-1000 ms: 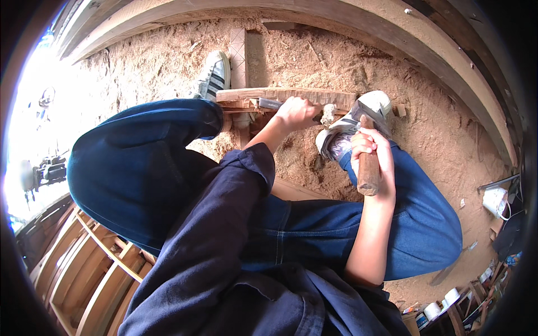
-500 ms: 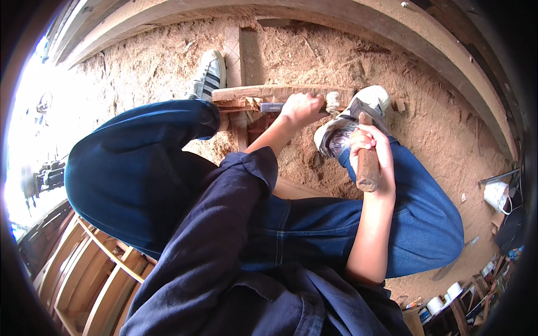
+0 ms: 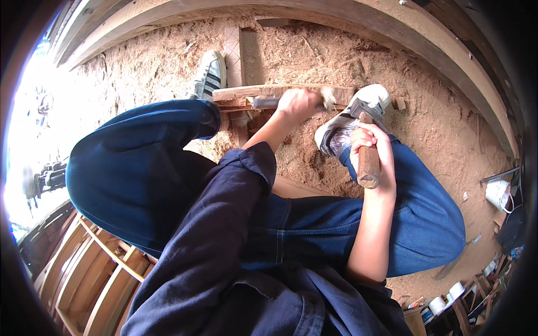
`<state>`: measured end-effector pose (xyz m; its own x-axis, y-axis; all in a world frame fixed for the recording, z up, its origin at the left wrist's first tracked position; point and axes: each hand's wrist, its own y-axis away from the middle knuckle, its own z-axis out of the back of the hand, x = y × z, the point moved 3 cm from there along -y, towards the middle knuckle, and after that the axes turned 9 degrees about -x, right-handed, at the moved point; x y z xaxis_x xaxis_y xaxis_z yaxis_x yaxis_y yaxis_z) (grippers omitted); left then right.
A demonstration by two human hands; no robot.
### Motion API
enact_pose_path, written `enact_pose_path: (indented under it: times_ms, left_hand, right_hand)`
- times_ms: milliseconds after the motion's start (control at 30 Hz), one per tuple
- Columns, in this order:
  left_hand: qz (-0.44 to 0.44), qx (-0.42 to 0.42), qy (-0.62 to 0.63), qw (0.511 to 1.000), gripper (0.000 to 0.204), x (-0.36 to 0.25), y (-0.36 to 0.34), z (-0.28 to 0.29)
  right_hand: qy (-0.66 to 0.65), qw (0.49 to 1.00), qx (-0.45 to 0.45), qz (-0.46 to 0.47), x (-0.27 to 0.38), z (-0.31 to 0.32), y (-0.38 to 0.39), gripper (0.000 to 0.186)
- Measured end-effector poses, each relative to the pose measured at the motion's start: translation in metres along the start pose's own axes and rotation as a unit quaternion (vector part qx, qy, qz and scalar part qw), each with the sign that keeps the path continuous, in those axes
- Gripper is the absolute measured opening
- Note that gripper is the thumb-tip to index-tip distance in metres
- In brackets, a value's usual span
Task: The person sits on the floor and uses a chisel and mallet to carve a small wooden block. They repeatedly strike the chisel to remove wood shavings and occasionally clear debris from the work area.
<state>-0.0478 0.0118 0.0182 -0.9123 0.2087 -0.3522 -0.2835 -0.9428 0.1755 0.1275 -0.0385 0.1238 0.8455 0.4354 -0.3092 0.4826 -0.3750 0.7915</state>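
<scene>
My left hand [image 3: 298,104], slightly blurred, is wrapped round a chisel. The grey chisel blade [image 3: 265,103] points left along the near side of a reddish-brown wooden beam [image 3: 255,91], by a splintered notch. A frayed, pale butt of the chisel handle [image 3: 328,99] sticks out on the right. My right hand [image 3: 376,147] grips the thick wooden handle [image 3: 368,171] of a hammer-like tool, whose dark head [image 3: 364,110] sits over my right shoe [image 3: 376,96]. The beam lies between both shoes; its right end is close to the right shoe.
A marked wooden strip [image 3: 233,50] runs crosswise under the beam. Sawdust and chips cover the ground [image 3: 314,56]. Large curved timbers [image 3: 426,42] arch across the far side. Wooden frames [image 3: 106,285] stand at lower left, with a white bucket [image 3: 497,194] at right and clutter at lower right.
My left hand and the chisel have shifted slightly left and away along the beam, with the blade tip now farther left. My right hand has hardly moved.
</scene>
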Motion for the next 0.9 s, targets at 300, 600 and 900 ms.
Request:
enact_pose_path:
  times_ms: [300,600,900]
  left_hand:
    - [-0.094,-0.09,0.082,0.988,0.038,0.001,-0.003,0.008]
    - [0.005,-0.19,0.137,0.972,0.041,0.026,0.01,-0.01]
    - [-0.056,-0.074,0.083,0.992,0.039,-0.018,0.005,-0.011]
  right_hand:
    - [-0.009,1.0,-0.007,-0.025,-0.005,-0.002,0.0,0.017]
    - [-0.018,1.0,-0.005,-0.024,-0.001,0.0,0.003,0.019]
    - [-0.031,0.999,-0.003,-0.032,-0.006,-0.003,0.001,0.018]
